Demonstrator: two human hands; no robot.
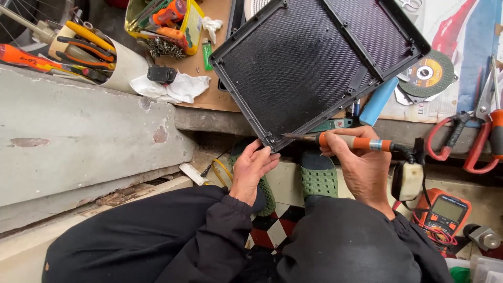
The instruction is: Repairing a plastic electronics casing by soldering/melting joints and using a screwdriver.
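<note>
One black mesh panel (309, 63). One soldering iron (351, 141), orange-handled. Two hands: left hand (251, 167) and right hand (361, 165). Two green clogs (318, 178) (the left one mostly hidden behind the wrist). One multimeter (445, 212). One pair of red-handled snips (461, 141). One grinding disc (427, 73). One yellow tub (191, 26) of tools. One white pipe (126, 65) holding several screwdrivers, too crowded to count exactly. One green lighter (207, 54). One white rag (173, 88). One blue tube (378, 100). One white plug (407, 181).
</note>
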